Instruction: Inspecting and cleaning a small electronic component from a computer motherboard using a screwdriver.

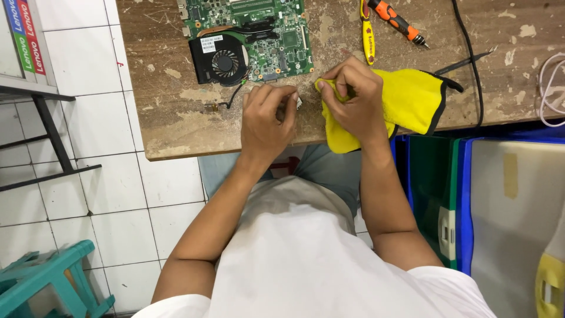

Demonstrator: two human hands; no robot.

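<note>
The left hand (266,121) curls its fingers closed around a small part (298,103) at mid-frame; the right hand (351,97) beside it pinches a bunched yellow cloth (412,100). Both rest on the worn wooden table (176,112), with a green circuit board (259,35) and black fan (220,60) just above.

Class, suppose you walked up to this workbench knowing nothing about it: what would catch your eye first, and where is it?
The bright yellow cloth at the table's front edge stands out most, with the right hand bunching its corner. Just beside it, the left hand pinches a small part that is mostly hidden by the fingers. Behind the hands lies a green circuit board with a black fan, on the worn wooden table.
</note>
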